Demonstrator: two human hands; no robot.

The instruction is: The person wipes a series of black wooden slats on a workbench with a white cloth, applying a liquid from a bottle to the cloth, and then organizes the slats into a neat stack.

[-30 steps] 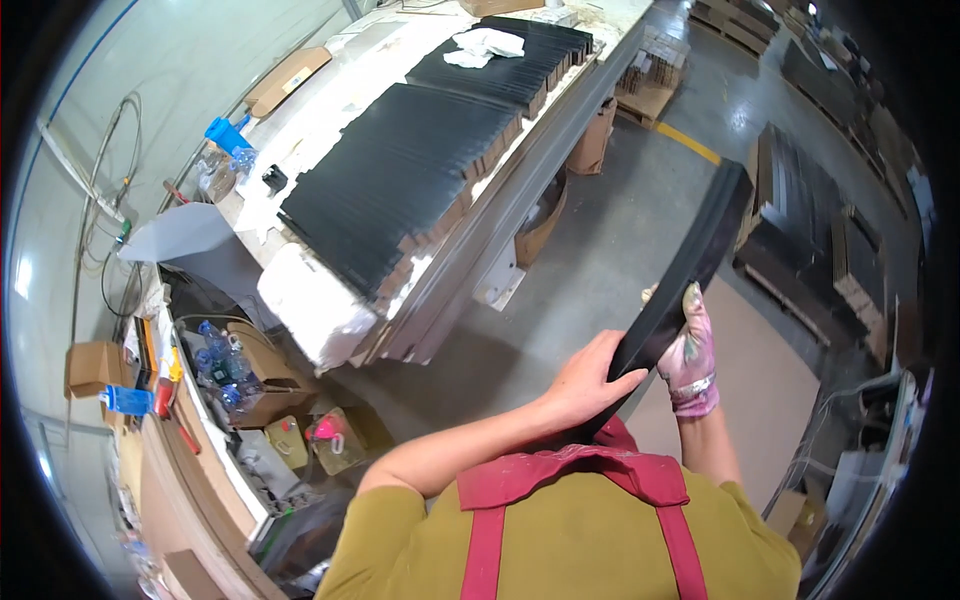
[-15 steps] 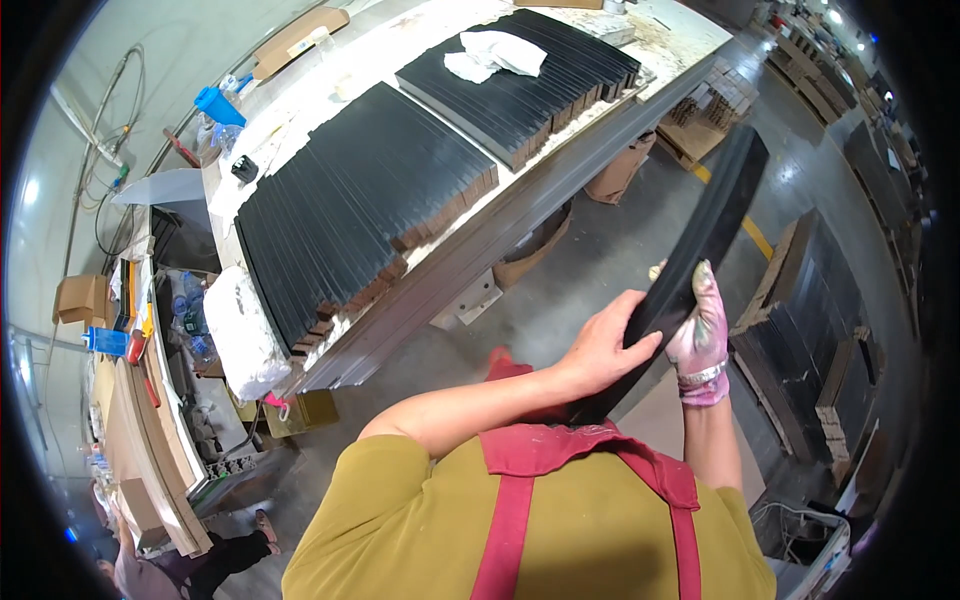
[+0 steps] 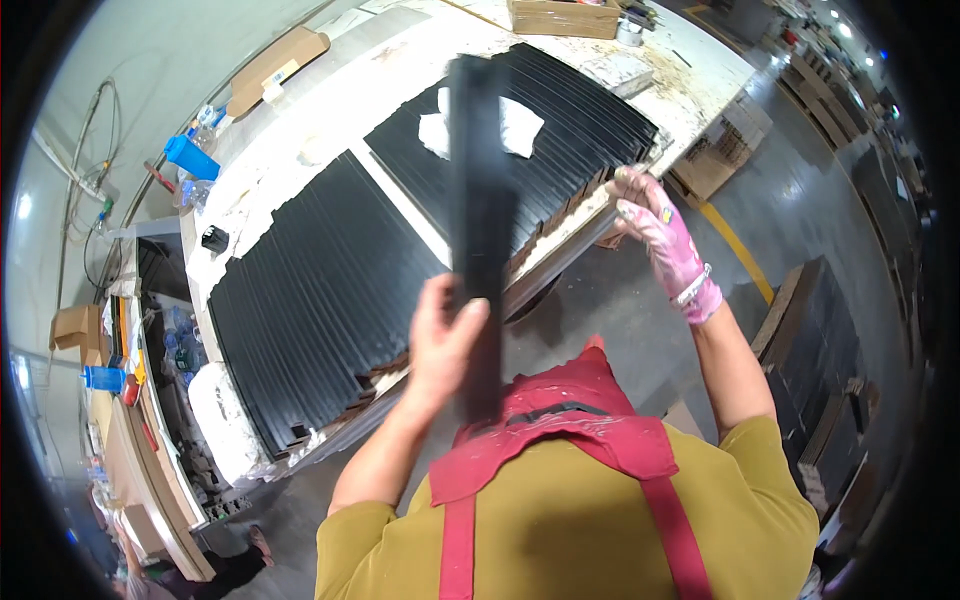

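My bare left hand [image 3: 440,345] is wrapped round the lower part of a long black strip [image 3: 483,220], held up in front of me and blurred by motion. My right hand [image 3: 660,240], in a stained pink glove, is apart from the strip, fingers extended and holding nothing, near the edge of the worktable [image 3: 400,215]. Two batches of black strips lie side by side on that table: the left batch [image 3: 320,300] and the right batch [image 3: 590,120]. A crumpled white cloth [image 3: 520,128] rests on the right batch, partly hidden behind the held strip.
Stacked dark boards [image 3: 810,350] stand on the floor at my right, past a yellow floor line [image 3: 738,250]. A blue cup [image 3: 190,157] and a small black jar [image 3: 214,238] sit at the table's left. At the back is a cardboard box [image 3: 565,18]. Another person [image 3: 225,570] is at lower left.
The black strip has swung from my right side to the left, over the table, in my left hand. My right hand has let go of it and moved up toward the table edge.
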